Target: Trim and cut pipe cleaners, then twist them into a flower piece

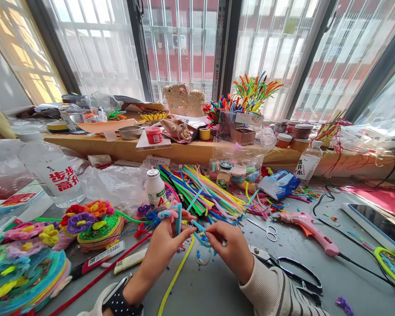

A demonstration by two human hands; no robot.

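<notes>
My left hand (164, 248) is closed on a blue pipe cleaner (178, 218) that stands upright between its fingers. My right hand (230, 245) pinches the other end of the same blue pipe cleaner, which is bent into small loops between the two hands. Both hands hover just above the grey table (204, 285). A yellow pipe cleaner (174, 278) lies on the table under them. A pile of coloured pipe cleaners (200, 191) lies just beyond the hands.
Finished pipe-cleaner flower coasters (92, 221) lie at the left. A pink glue gun (307, 226), small scissors (266, 230) and black pliers (292, 272) lie at the right. Water bottles (54, 173), a small white bottle (154, 186) and a cluttered wooden sill (184, 149) stand behind.
</notes>
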